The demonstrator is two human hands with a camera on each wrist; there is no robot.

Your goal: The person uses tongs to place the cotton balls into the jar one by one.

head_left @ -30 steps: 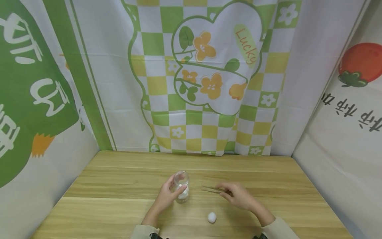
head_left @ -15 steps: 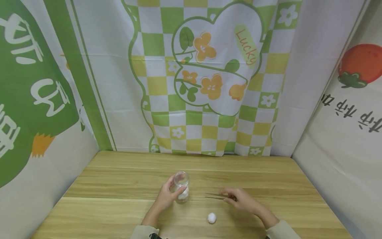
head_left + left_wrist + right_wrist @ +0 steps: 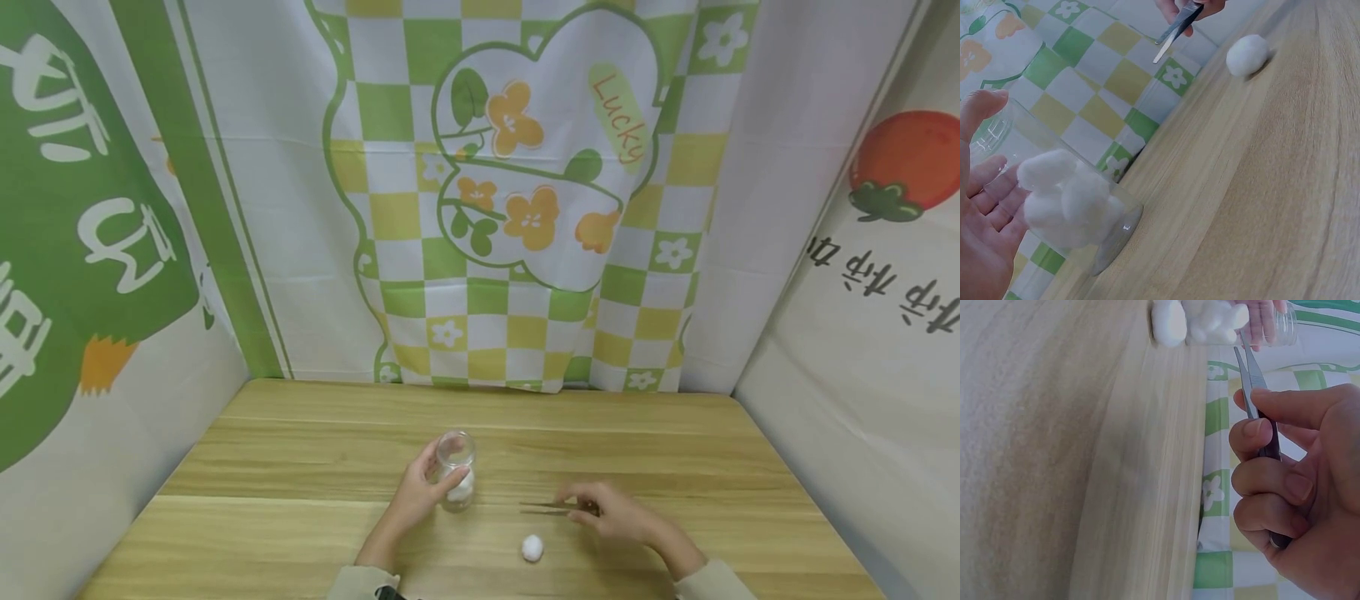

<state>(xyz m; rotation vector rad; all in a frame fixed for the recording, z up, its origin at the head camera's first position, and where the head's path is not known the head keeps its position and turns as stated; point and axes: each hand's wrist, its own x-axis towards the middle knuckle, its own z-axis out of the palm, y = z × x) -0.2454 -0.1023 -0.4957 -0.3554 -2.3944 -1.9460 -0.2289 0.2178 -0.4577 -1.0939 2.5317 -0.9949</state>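
A clear glass jar with several white cotton balls inside stands upright on the table. My left hand holds it from the left, thumb near the rim and fingers around the far side. Between the thumb and curled fingers of my right hand is a pair of tweezers, metal at the tips and dark at the handle. Their tips are apart with nothing between them, pointing left above the table. One loose cotton ball lies on the wood, just nearer to me than the tips.
The wooden table ends at a checked green and yellow curtain at the back. Printed cloths hang at the left and right sides.
My right hand has drawn the tweezers toward me and slightly to the right, closer to the loose cotton ball. The left hand and the jar have stayed in place.
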